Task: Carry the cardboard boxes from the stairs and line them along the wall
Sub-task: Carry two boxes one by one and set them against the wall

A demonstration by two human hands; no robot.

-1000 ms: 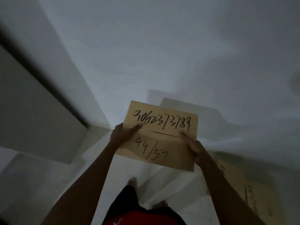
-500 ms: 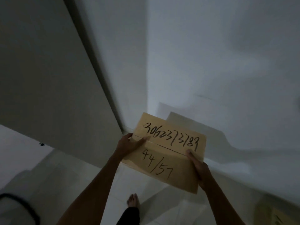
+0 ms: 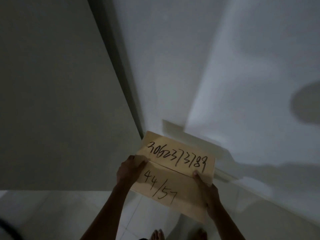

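We hold the cardboard box up in the air with our left hand and right hand clamped on its sides. We have turned since a moment ago; the white wall is now closer, so putting it down comes soon.

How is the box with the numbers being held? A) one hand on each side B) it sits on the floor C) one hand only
A: the left hand grips the left edge of the cardboard box and the right hand grips its right edge, with the box up off the floor.
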